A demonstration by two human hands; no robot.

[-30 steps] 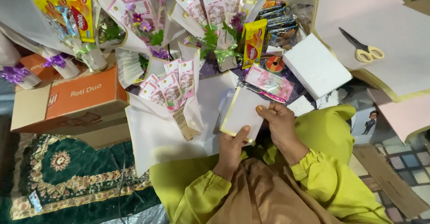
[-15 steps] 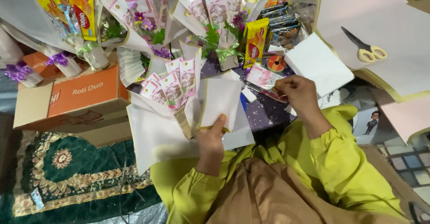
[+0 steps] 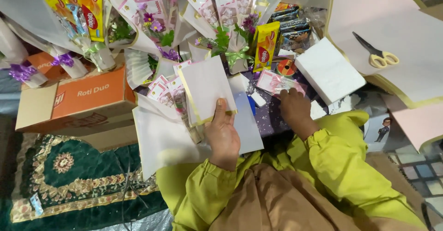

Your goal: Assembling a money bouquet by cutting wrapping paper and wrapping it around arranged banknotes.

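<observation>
The left hand [image 3: 223, 134] grips one white gold-edged sheet [image 3: 206, 90] at its near edge, thumb on top, held over a banknote bouquet [image 3: 171, 89]. The right hand [image 3: 295, 111] rests fingers-down on one wrapped pink banknote [image 3: 277, 82]; whether it pinches it is unclear. One white block [image 3: 328, 70] lies right of it; one pair of yellow-handled scissors [image 3: 376, 53] far right.

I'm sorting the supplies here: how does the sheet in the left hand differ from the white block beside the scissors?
The sheet is thin, gold-edged and held up by the left hand; the white block is thick, plain-edged and lies untouched on the floor. The sheet stands upright lengthwise; the block lies skewed. Both are white and rectangular.
</observation>
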